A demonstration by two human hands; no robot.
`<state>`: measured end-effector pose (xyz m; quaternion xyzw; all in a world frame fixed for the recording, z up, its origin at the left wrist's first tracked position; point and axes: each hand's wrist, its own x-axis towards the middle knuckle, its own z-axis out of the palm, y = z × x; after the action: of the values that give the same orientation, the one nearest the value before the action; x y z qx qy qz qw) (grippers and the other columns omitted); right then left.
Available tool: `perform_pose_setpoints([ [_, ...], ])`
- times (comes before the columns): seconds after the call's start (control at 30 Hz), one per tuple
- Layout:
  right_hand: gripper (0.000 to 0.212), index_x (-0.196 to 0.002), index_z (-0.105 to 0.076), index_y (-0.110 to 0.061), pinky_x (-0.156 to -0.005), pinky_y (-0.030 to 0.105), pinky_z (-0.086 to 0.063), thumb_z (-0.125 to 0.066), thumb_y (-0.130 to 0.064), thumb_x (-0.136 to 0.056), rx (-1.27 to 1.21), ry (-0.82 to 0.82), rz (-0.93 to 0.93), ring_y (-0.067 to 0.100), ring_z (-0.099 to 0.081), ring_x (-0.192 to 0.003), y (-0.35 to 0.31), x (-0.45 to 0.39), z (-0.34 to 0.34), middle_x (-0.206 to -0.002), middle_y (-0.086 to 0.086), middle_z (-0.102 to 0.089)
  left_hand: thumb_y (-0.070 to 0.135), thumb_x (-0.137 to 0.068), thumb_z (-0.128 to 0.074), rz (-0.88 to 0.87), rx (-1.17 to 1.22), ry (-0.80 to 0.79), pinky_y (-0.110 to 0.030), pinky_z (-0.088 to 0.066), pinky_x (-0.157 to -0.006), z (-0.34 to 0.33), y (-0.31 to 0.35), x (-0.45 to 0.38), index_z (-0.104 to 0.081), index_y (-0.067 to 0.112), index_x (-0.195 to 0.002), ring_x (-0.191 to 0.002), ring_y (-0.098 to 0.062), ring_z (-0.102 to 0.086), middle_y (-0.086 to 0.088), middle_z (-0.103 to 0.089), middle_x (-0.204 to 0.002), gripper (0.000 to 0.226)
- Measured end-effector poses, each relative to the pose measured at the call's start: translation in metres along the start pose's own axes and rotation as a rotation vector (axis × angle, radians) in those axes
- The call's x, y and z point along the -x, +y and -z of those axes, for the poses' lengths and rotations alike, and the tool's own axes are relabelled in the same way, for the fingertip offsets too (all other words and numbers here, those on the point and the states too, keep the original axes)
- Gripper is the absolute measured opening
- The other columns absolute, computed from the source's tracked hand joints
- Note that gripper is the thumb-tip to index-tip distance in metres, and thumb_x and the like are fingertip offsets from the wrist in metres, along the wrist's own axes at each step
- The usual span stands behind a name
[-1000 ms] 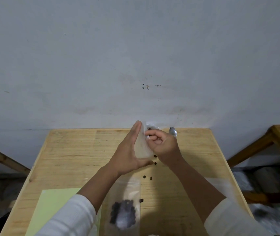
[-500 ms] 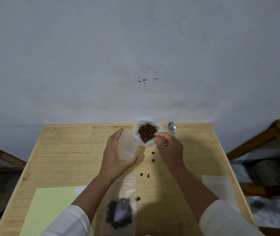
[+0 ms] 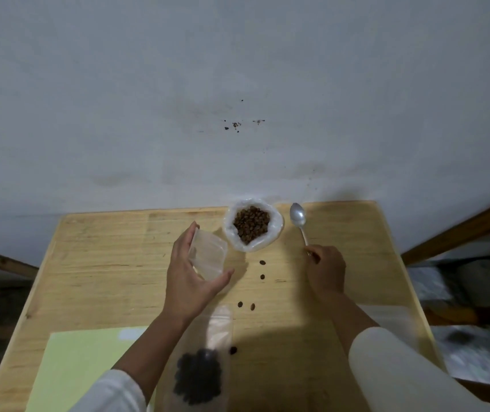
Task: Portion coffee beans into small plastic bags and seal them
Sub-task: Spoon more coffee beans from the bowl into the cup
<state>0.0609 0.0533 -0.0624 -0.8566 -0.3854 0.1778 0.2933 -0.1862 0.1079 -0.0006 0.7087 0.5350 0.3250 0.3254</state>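
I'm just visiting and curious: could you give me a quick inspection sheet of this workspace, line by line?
Surface: wooden table, against a grey wall.
Job's things: open bag of coffee beans at the far edge; spoon lying beside it; empty small bag; filled bag at the near edge.
Clutter: loose beans scattered on the wood; green sheet near left.
Grips: left hand holds the empty small bag; right hand pinches the spoon's handle end.
Cables: nothing seen.
Surroundings: wooden furniture to the right, blurred.
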Motion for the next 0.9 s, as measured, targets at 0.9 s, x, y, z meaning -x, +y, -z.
perform_pose_setpoints([
  [0.9,0.025,-0.083,-0.062,-0.009,-0.061,0.031,-0.046,-0.04,-0.013,-0.095,-0.43,0.113,0.022,0.024,-0.06,-0.065,-0.081,0.027,0.006,-0.069,0.011,-0.064,0.039,-0.058,-0.085,0.122,0.066,-0.063,-0.023,-0.032,-0.102,-0.021,-0.01,0.003,-0.02,0.02,-0.147,-0.123,-0.004,-0.031,0.0,-0.031,-0.143,0.112],
])
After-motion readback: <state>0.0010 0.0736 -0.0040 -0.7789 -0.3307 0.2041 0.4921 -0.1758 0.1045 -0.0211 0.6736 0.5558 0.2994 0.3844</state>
